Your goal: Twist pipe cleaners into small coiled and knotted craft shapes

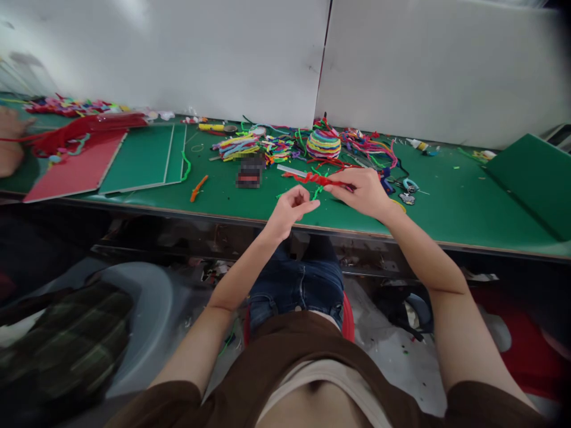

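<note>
I can't read any words, names, numbers or signs here — they are too small or too blurry to make out.
</note>
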Demonstrator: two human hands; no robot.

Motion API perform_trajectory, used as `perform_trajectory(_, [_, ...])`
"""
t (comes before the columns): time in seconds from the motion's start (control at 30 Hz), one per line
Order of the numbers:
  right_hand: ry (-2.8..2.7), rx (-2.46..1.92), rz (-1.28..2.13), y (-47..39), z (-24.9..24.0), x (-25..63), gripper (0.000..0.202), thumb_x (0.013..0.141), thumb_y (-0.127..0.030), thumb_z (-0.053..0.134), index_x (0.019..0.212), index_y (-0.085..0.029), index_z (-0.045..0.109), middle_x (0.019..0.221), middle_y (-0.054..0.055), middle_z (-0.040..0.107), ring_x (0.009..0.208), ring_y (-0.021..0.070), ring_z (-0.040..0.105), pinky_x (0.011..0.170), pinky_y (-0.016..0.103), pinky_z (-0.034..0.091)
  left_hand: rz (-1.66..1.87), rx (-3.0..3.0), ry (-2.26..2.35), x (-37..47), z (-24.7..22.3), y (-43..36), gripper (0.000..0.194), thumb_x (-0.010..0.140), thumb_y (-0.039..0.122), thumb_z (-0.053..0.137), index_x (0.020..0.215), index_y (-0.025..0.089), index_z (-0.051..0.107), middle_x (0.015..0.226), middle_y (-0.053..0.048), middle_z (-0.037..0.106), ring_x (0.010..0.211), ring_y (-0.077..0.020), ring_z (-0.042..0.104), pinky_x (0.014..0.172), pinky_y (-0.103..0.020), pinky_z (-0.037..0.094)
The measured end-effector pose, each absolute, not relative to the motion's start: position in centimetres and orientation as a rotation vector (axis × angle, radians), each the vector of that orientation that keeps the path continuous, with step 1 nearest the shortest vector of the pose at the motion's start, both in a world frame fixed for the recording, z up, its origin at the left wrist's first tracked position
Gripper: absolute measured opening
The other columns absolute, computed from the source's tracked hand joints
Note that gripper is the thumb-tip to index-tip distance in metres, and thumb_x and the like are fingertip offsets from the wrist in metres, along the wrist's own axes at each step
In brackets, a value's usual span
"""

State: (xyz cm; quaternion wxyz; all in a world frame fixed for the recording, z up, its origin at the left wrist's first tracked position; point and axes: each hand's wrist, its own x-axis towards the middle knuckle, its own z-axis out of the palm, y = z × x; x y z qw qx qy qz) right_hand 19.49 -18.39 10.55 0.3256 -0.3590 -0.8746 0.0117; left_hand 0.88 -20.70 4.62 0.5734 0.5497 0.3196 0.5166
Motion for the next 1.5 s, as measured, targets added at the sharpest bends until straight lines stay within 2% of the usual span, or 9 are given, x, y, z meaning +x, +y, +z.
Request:
perform_trajectory(0.13, [-2.303,-0.961,0.005,-18.4,10.8,20.1,0.035,0.085,-0.048,0.054,0.087,-0.018,0.071,0.077,0.005,0.07,0.067,0.0147,0.059,0.063,0.026,0.038,1.799,1.783,1.24,-0.2,4.4,-20.5,0.03,0.075,0.043,0.067,0.073,0.021,0.046,0.065,0.002,0.047,0.063,-0.0112,0.048,0.061,-0.027,0.04])
perform_trajectory(0.2, [-2.313,-0.965,-0.003,-18.5,10.9,20.3,0.034,0.085,-0.047,0.053,0.088,-0.017,0.072,0.078,0.005,0.07,0.067,0.0147,0.059,0.063,0.026,0.038,1.97,2.008,1.403,-0.9,4.2,-20.2,0.028,0.076,0.044,0.066,0.08,0.022,0.049,0.079,-0.004,0.055,0.083,-0.0184,0.054,0.078,-0.036,0.042])
perform_trajectory(0.33, [-2.377,-0.97,-0.043,-18.7,10.9,20.4,0.032,0.086,-0.044,0.054,0.089,-0.018,0.071,0.076,0.005,0.07,0.066,0.0144,0.059,0.061,0.025,0.036,1.918,2.349,1.383,-1.7,4.8,-19.4,0.028,0.076,0.042,0.067,0.095,0.023,0.058,0.102,-0.01,0.06,0.109,-0.0273,0.052,0.097,-0.047,0.033])
perform_trajectory(0.5, [-2.44,-0.94,-0.071,-19.1,11.1,20.4,0.03,0.086,-0.044,0.054,0.091,-0.019,0.071,0.074,0.004,0.069,0.067,0.0145,0.058,0.062,0.025,0.035,1.66,2.521,1.196,-1.4,6.4,-19.4,0.012,0.085,0.034,0.057,0.092,0.028,0.065,0.096,-0.002,0.068,0.098,-0.0207,0.061,0.106,-0.049,0.025])
perform_trajectory(0.67, [-2.481,-0.903,-0.057,-19.3,11.4,20.4,0.029,0.086,-0.043,0.054,0.092,-0.021,0.071,0.077,0.004,0.07,0.069,0.0144,0.058,0.064,0.026,0.036,1.471,2.582,1.044,-1.4,7.1,-20.1,0.016,0.085,0.035,0.057,0.096,0.028,0.066,0.089,0.0,0.072,0.084,-0.017,0.066,0.108,-0.048,0.025])
perform_trajectory(0.83, [-2.504,-0.874,-0.007,-19.2,11.1,20.4,0.032,0.086,-0.046,0.054,0.095,-0.019,0.07,0.075,0.004,0.068,0.067,0.0143,0.057,0.064,0.026,0.036,1.49,2.501,1.063,-1.5,6.9,-20.0,0.029,0.08,0.037,0.065,0.105,0.026,0.06,0.083,0.0,0.071,0.089,-0.0202,0.065,0.108,-0.05,0.027])
perform_trajectory(1.07, [-2.539,-0.822,0.056,-19.5,11.3,20.5,0.031,0.086,-0.045,0.055,0.093,-0.019,0.07,0.076,0.004,0.068,0.066,0.0135,0.057,0.063,0.025,0.036,1.435,2.605,1.024,-1.6,7.2,-19.8,0.021,0.076,0.043,0.067,0.084,0.025,0.061,0.07,0.003,0.065,0.072,-0.016,0.062,0.108,-0.049,0.029])
perform_trajectory(1.23, [-2.542,-0.817,0.054,-19.6,11.2,20.6,0.029,0.085,-0.044,0.055,0.092,-0.02,0.07,0.074,0.003,0.068,0.065,0.0131,0.057,0.064,0.025,0.036,1.379,2.636,1.034,-1.5,7.4,-20.4,0.022,0.075,0.046,0.067,0.082,0.025,0.063,0.068,0.003,0.065,0.069,-0.0155,0.061,0.106,-0.047,0.031])
perform_trajectory(1.5, [-2.496,-0.844,0.024,-19.4,10.9,21.2,0.03,0.085,-0.045,0.055,0.089,-0.02,0.07,0.074,0.004,0.068,0.065,0.0138,0.055,0.062,0.026,0.036,1.229,2.229,0.907,-1.4,8.3,-21.3,0.016,0.077,0.03,0.066,0.089,0.019,0.061,0.087,-0.003,0.07,0.083,-0.0166,0.067,0.081,-0.031,0.05])
